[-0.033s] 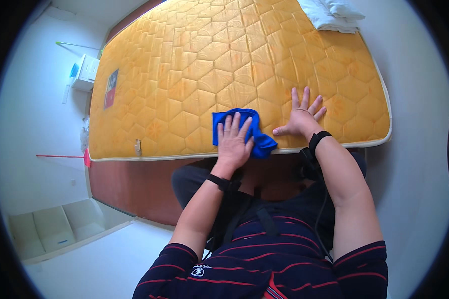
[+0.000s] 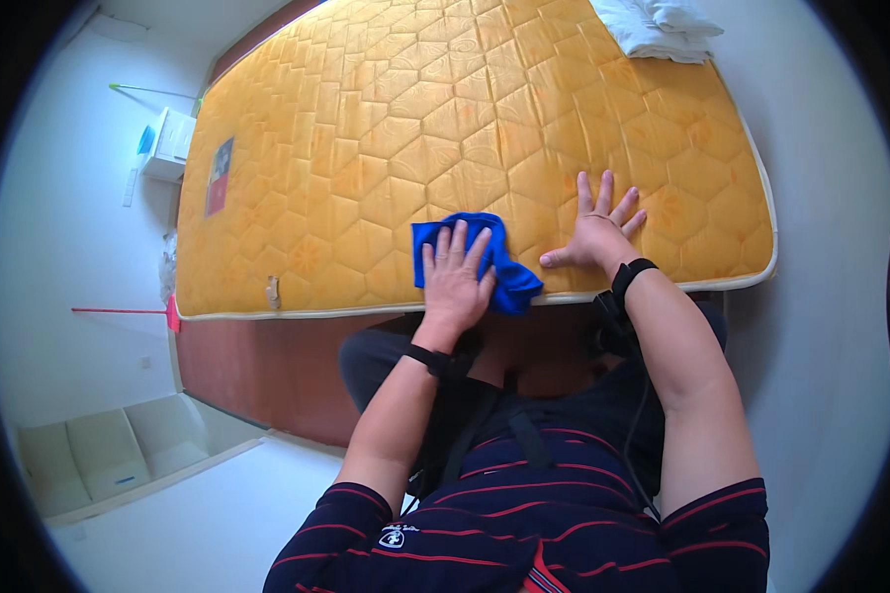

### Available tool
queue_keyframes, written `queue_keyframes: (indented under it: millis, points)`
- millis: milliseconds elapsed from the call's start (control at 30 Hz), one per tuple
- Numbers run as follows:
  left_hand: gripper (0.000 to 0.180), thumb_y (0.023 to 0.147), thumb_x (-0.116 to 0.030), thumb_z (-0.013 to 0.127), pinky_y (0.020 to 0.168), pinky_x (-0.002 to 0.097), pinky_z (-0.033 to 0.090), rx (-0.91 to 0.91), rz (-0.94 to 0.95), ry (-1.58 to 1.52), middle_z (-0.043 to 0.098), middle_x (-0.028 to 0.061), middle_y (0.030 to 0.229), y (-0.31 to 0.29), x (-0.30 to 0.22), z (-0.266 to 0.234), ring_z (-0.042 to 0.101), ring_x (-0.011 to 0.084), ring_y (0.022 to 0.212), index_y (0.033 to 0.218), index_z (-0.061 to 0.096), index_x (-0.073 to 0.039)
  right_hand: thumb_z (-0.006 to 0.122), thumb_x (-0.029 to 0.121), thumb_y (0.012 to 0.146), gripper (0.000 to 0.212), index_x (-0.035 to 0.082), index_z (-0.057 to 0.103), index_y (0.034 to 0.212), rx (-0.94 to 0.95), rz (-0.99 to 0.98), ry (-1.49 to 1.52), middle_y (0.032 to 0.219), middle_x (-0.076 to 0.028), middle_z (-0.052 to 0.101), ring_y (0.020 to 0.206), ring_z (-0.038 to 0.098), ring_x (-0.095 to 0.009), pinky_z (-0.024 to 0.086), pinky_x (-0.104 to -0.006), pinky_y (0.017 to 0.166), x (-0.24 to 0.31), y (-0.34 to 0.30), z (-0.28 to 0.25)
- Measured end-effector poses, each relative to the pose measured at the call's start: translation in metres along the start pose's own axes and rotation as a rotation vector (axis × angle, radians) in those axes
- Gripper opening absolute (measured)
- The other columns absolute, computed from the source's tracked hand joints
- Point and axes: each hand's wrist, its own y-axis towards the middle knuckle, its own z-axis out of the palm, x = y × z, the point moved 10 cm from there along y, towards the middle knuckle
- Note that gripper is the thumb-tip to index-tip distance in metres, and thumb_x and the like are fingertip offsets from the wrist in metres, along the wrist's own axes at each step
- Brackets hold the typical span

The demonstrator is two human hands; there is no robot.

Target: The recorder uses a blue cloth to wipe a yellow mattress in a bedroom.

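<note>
A yellow quilted mattress [image 2: 366, 138] with a pale piped edge lies in front of me. On its near side is a crumpled blue cloth [image 2: 516, 282]. My left hand [image 2: 455, 282] rests flat on top of the cloth, fingers spread, pressing it against the mattress and hiding part of it. To the right, my right hand [image 2: 601, 232] is set down on the bare mattress cover with its fingers fanned out and nothing in it. A gap of mattress separates it from the cloth.
Folded white bedding [image 2: 653, 35] sits at the far right corner. A printed label [image 2: 220, 178] and a small tan tab [image 2: 273, 292] mark the mattress's left part. Left of it stand a white cabinet [image 2: 171, 143] and a red-handled tool [image 2: 124, 310]. A wall [image 2: 821, 198] runs along the right.
My left hand has slid slightly to the left, carrying the blue cloth along the mattress. The right hand stays in place.
</note>
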Motion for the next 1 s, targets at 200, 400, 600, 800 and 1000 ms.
queue_keyframes:
  millis: [200, 400, 600, 800, 1000]
  points:
    - [0.073, 0.104, -0.050, 0.066, 0.131, 0.0721, 0.017, -0.032, -0.126, 0.051, 0.033, 0.0237, 0.179, 0.043, 0.047, 0.004, 0.030, 0.0494, 0.164, 0.169, 0.048, -0.024, 0.097, 0.074, 0.063, 0.169, 0.024, -0.015, 0.179, 0.021, -0.006, 0.001, 0.183, -0.020, -0.025, 0.161, -0.027, -0.063, -0.006, -0.0796, 0.127, 0.005, 0.002, 0.000]
    - [0.077, 0.107, -0.054, 0.059, 0.132, 0.0717, 0.012, 0.061, -0.236, 0.033, 0.023, 0.0212, 0.183, 0.134, 0.055, 0.027, 0.020, 0.0475, 0.168, 0.174, 0.037, -0.024, 0.097, 0.074, 0.063, 0.170, 0.022, -0.017, 0.178, 0.038, -0.013, -0.003, 0.182, -0.022, -0.027, 0.160, -0.027, -0.064, -0.006, -0.0814, 0.125, 0.003, 0.007, 0.002]
    - [0.085, 0.106, -0.063, 0.053, 0.134, 0.0678, 0.005, 0.099, -0.277, 0.051, 0.015, 0.0200, 0.186, 0.202, 0.044, 0.034, 0.012, 0.0456, 0.171, 0.177, 0.029, -0.025, 0.096, 0.076, 0.064, 0.172, 0.022, -0.021, 0.177, 0.119, 0.016, -0.017, 0.180, -0.023, -0.033, 0.159, -0.030, -0.063, -0.006, -0.0814, 0.125, 0.006, 0.009, 0.000]
    - [0.077, 0.110, -0.057, 0.052, 0.133, 0.0694, 0.011, 0.083, -0.162, 0.021, 0.019, 0.0218, 0.184, 0.202, 0.039, 0.031, 0.018, 0.0474, 0.169, 0.177, 0.031, -0.024, 0.096, 0.076, 0.066, 0.171, 0.022, -0.022, 0.177, 0.146, 0.026, -0.031, 0.180, -0.023, -0.033, 0.159, -0.031, -0.062, -0.008, -0.0793, 0.126, 0.011, 0.005, -0.002]
    - [0.077, 0.109, -0.049, 0.057, 0.135, 0.0669, 0.010, 0.074, -0.069, -0.008, 0.023, 0.0251, 0.182, 0.118, 0.015, 0.032, 0.020, 0.0483, 0.168, 0.175, 0.036, -0.017, 0.097, 0.073, 0.065, 0.170, 0.021, -0.019, 0.178, 0.084, 0.014, -0.010, 0.182, -0.021, -0.029, 0.161, -0.027, -0.062, -0.007, -0.0784, 0.127, 0.007, 0.000, -0.003]
